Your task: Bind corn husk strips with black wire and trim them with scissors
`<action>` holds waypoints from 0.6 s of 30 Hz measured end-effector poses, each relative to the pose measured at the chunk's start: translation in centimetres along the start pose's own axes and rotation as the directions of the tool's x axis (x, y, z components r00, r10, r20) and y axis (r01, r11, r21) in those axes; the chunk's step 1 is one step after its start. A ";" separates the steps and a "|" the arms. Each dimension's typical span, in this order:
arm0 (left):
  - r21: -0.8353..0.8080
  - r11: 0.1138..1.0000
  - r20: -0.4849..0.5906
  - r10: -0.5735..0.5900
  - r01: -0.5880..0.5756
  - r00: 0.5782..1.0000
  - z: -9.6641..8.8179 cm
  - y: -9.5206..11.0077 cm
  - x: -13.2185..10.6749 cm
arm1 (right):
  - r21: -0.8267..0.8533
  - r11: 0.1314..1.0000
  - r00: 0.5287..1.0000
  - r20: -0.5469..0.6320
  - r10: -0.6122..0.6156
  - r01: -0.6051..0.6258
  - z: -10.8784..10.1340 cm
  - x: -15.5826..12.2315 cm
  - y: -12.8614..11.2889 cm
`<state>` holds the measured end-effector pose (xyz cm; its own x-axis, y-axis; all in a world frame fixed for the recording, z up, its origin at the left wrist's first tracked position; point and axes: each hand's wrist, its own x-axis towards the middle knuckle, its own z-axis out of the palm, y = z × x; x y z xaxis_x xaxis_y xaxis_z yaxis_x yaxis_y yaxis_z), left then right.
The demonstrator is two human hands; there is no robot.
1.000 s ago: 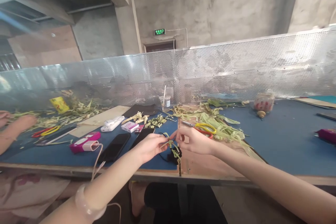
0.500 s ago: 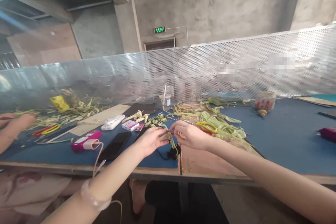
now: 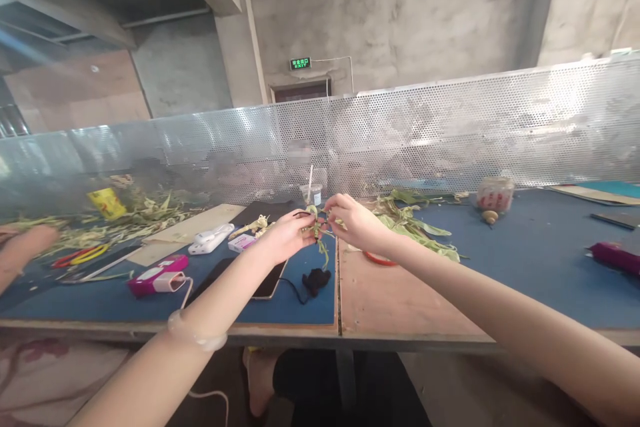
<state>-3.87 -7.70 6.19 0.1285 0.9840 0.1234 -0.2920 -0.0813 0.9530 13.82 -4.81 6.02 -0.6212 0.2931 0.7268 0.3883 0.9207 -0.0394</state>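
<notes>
Table (image 3: 520, 273) spans the lower half of the frame. Leaf pile (image 3: 425, 233) sits right of centre: looks limp and feather-light, probably splits if yanked. My right hand (image 3: 360, 223) is at frame centre: fingers curled, tips at the strip's right side; can't tell if they're pinching a strand. My left hand (image 3: 285, 237), just left of it, has thumb and fingers gripping the strip. Green leaf strip (image 3: 316, 228) is at frame centre, up off the table between both hands, looped, looks knotted, loose tail hanging down. My read: near weightless, bendy, maybe a bit slick, tears along the grain. Best hold is a light pinch right at the bunched part; the thin tail would likely snap. Black yarn bundle (image 3: 316, 281) lies below the hands, apart from the tail: soft-looking, could snag.
</notes>
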 end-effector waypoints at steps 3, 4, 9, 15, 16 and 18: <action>0.001 0.996 -0.026 0.084 -0.084 0.996 -0.1 0.5 0.6 | 0.033 0.991 0.991 -0.040 0.130 -0.129 0.6 -0.4 0.7; 0.002 0.994 -0.036 0.108 -0.108 0.994 -0.3 0.8 0.7 | 0.050 0.984 0.984 -0.035 0.174 -0.172 1.0 -0.8 0.9; 0.018 0.984 -0.048 0.178 -0.178 0.983 -1.0 1.9 0.4 | 0.164 0.970 0.964 0.225 0.139 -0.178 4.2 -2.9 0.3; 0.046 0.977 -0.016 0.211 -0.210 0.977 -0.2 1.9 -0.9 | 0.232 0.964 0.946 0.318 0.053 -0.132 8.4 -1.3 -0.3; 0.051 0.976 -0.011 0.214 -0.213 0.977 0.0 1.9 -1.2 | 0.225 0.962 0.954 0.286 0.087 -0.156 8.7 -0.7 0.1; 0.065 0.972 0.005 0.226 -0.226 0.974 0.2 1.7 -1.6 | 0.202 0.952 0.965 0.175 0.197 -0.231 8.7 0.0 1.1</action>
<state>-4.36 -9.45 7.65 0.0636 0.9395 0.3366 -0.2509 -0.3114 0.9166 8.35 -1.52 0.04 -0.6416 0.5096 0.5733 0.3755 0.8604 -0.3445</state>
